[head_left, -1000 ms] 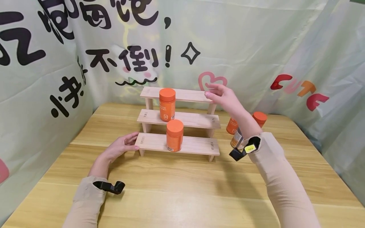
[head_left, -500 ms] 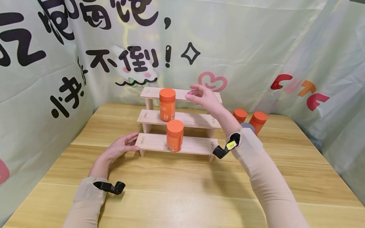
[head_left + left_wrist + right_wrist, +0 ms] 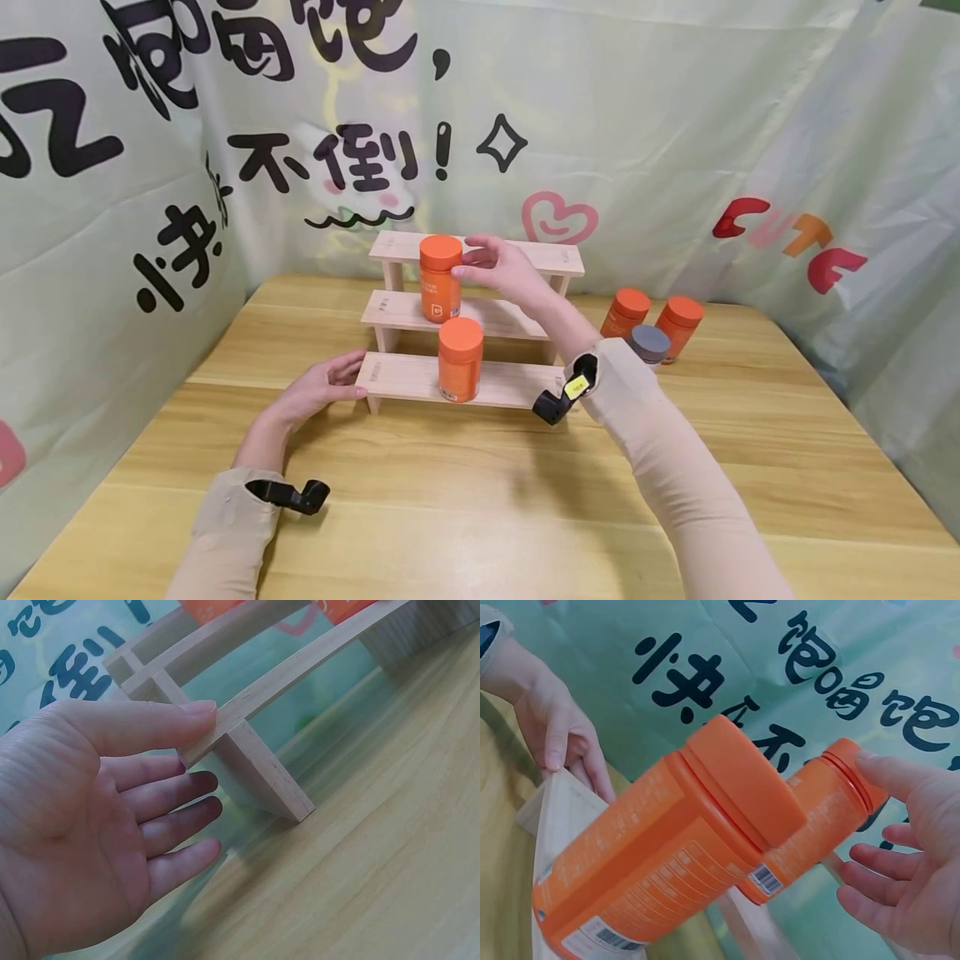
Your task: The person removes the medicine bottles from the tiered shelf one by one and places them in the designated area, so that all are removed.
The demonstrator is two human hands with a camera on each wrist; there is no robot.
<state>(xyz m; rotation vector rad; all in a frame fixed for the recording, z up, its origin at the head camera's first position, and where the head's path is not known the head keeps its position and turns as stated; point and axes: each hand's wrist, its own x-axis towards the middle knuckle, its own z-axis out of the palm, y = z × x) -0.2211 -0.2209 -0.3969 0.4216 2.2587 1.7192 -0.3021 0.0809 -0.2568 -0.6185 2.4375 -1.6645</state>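
An orange jar (image 3: 441, 287) stands on the middle board of a three-tier wooden stand (image 3: 495, 383). A second orange jar (image 3: 459, 371) is on the lowest board, in front of it. Beside the upper jar's cap is my right hand (image 3: 506, 271), thumb and fingers spread; in the right wrist view the thumb tip (image 3: 868, 759) appears at the cap, while the fingers stay apart from the jar. My left hand (image 3: 322, 387) touches the left end of the lowest board. In the left wrist view its thumb (image 3: 161, 724) lies along the board's corner, the other fingers loosely extended.
Right of the stand, two more orange jars (image 3: 627, 308) and a grey-lidded jar (image 3: 649, 342) stand on the wooden table (image 3: 420, 500), partly behind my right sleeve. A printed cloth (image 3: 637, 108) hangs behind and along the sides.
My right hand has moved left from the right end of the top board to the upper orange jar's cap. The left hand, stand and jars have stayed in place.
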